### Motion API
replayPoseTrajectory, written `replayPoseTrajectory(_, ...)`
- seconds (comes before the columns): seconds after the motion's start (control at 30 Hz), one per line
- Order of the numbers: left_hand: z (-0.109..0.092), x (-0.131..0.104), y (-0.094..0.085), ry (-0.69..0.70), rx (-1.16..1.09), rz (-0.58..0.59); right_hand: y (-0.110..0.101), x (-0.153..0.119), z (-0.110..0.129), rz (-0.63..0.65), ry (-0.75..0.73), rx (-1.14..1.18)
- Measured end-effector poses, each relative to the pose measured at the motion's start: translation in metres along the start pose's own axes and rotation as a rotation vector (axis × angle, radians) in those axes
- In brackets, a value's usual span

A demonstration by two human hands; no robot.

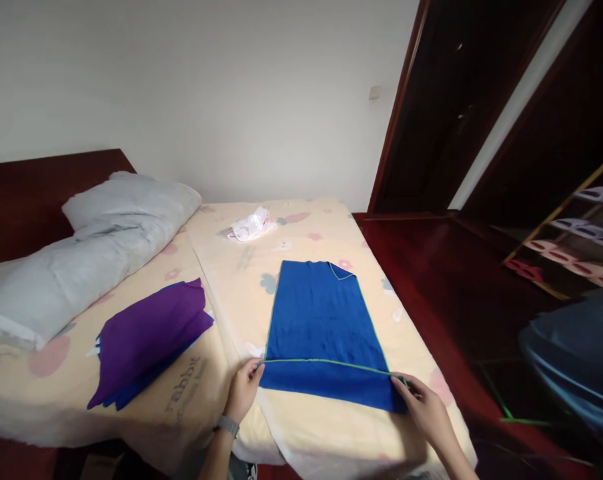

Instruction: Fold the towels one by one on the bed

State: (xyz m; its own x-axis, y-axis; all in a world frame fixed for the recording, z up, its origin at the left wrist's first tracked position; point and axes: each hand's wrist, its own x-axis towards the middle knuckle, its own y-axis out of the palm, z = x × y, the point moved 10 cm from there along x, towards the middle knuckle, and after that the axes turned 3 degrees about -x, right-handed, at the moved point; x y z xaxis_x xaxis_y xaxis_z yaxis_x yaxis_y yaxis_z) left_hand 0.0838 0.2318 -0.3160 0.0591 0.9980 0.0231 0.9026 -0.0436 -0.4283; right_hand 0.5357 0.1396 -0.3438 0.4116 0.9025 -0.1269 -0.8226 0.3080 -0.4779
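Observation:
A blue cloth [326, 320] with green edging lies spread on the bed, its near end folded back over itself in a strip. My left hand [246, 387] pinches the left corner of that fold; a watch is on the wrist. At the right corner of the fold, my right hand [417, 402] grips the edge between thumb and fingers. The far right corner of the cloth is turned over. To the left, a purple cloth [151, 330] rests on top of blue cloth in a loose pile.
A crumpled white plastic bag [252, 225] sits farther back on the patterned bed sheet [241, 293]. Grey bedding [101, 253] lies by the headboard [46, 190]. On the right are a shoe rack [556, 223] and a dark blue object [581, 353].

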Motion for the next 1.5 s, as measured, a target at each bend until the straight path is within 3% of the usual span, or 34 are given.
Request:
replayPoseTrajectory(0.17, 0.012, 0.008, 0.011, -0.048, -0.085, 0.026, 0.022, 0.009, -0.004, 0.042, 0.012, -0.125)
replayPoseTrajectory(0.33, 0.028, 0.001, 0.015, -0.121, -0.099, 0.074, 0.021, 0.006, -0.016, 0.115, 0.062, -0.236)
replayPoseTrajectory(0.57, 0.009, -0.004, 0.006, -0.080, -0.205, -0.009, -0.002, -0.011, 0.007, 0.065, 0.040, -0.099)
replayPoseTrajectory(0.8, 0.007, -0.022, 0.003, -0.021, -0.037, 0.019, -0.003, -0.029, -0.027, 0.179, 0.100, -0.362)
replayPoseTrajectory(0.9, 0.009, -0.027, 0.006, -0.008, 0.085, 0.037, -0.004, -0.027, -0.023, 0.160, 0.065, -0.386)
replayPoseTrajectory(1.1, 0.006, -0.024, -0.008, -0.033, 0.220, -0.107, -0.007, -0.019, -0.011, 0.109, 0.033, -0.346)
replayPoseTrajectory(1.3, 0.014, -0.019, 0.015, -0.034, 0.346, 0.096, 0.009, -0.010, -0.031, 0.227, 0.057, -0.408)
replayPoseTrajectory(1.5, 0.020, -0.017, 0.008, -0.088, 0.391, 0.114, 0.009, -0.008, -0.030, 0.243, 0.087, -0.472)
